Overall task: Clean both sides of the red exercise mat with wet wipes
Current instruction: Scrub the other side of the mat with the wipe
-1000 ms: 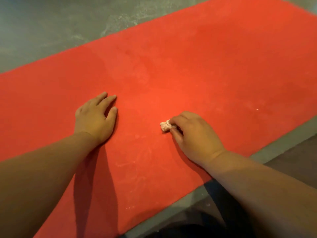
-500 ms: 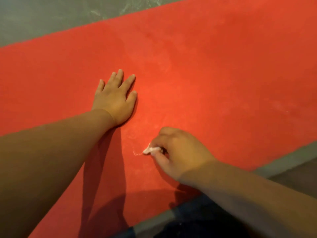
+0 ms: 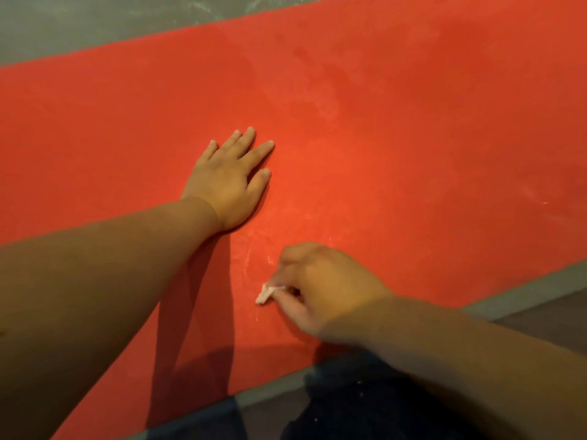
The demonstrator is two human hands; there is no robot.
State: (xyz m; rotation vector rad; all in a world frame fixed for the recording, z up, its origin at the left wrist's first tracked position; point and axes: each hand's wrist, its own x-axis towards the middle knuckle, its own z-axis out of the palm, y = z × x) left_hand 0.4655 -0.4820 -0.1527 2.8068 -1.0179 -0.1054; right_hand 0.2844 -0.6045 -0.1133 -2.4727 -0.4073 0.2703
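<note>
1. The red exercise mat (image 3: 413, 138) lies flat on the floor (image 3: 79, 23) and fills most of the view, running from the lower left to the upper right. Grey floor shows beyond its far edge and along its near edge.
2. Mat surface: faint wet streaks (image 3: 254, 249) lie between the two hands, and pale smudges (image 3: 317, 103) mark the area beyond the left hand.
3. The wet wipe (image 3: 266, 293) is a small crumpled white wad. It touches the mat near the near edge.
4. The right hand (image 3: 324, 287) is curled. Its fingers (image 3: 286, 301) and thumb pinch the wipe, which sticks out to the left of the fingertips.
5. The left hand (image 3: 227, 182) rests palm down on the mat, farther from the person than the wipe. Its fingers (image 3: 257, 150) are straight, slightly spread, and hold nothing.
6. The two hands are near each other but apart.
7. Dark clothing (image 3: 349, 408) shows at the bottom edge, under the right forearm.
</note>
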